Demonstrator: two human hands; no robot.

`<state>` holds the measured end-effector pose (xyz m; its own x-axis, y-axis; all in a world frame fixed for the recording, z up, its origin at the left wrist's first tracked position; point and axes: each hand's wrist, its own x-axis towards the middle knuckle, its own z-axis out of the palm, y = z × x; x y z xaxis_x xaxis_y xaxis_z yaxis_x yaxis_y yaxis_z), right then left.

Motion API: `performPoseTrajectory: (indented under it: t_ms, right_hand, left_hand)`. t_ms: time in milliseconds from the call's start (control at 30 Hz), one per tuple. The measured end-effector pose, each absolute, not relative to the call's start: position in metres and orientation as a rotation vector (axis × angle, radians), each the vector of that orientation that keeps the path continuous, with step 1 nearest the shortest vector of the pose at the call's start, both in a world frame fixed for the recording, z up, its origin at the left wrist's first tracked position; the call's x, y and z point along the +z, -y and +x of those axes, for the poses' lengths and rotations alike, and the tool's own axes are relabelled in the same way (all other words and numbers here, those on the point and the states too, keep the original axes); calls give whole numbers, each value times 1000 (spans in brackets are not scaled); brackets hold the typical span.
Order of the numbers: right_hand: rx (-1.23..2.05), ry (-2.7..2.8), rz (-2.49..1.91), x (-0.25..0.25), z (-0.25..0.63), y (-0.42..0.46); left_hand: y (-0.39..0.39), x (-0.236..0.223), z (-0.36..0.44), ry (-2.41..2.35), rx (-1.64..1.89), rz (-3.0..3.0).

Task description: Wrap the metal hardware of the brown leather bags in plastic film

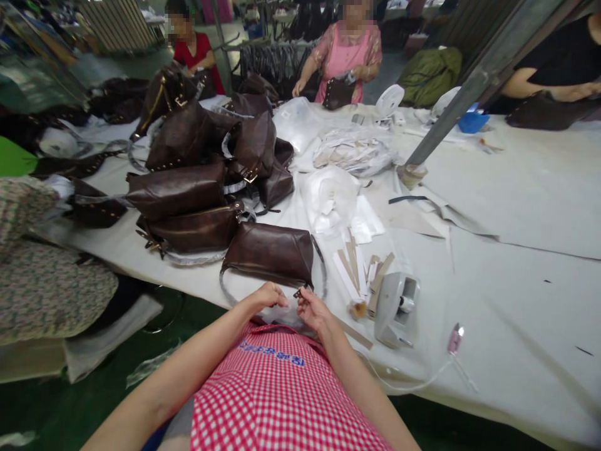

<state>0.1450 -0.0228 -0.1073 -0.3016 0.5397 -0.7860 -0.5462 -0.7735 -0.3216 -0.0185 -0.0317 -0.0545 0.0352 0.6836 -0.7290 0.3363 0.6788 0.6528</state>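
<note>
A dark brown leather handbag (268, 252) lies on its side near the table's front edge, its plastic-wrapped strap (226, 288) looping down towards me. My right hand (313, 311) is closed with fingertips pinching a small dark strap end (299, 292) with light dots on it, just below the bag. To its left, my left hand (269, 295) is closed with its fingers curled together; what they hold, if anything, is too small to make out. Clear plastic film (282, 316) shows below and between both hands, in front of my checked apron.
Several brown bags (183, 191) are piled at left. A tape dispenser (397, 308), card strips (353, 266) and a pink-handled tool (455, 339) lie at right. Plastic bags (328, 197) sit beyond. A metal post (469, 94) rises from the table. Co-workers sit left and across.
</note>
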Motion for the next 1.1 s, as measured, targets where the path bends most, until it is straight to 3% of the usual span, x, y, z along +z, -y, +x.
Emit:
performPoseTrajectory:
  t_ms: [1100]
  right_hand:
    - [1916,339,-1387,-117,135,34]
  left_hand:
    - [42,-72,-19,-1711,270,760]
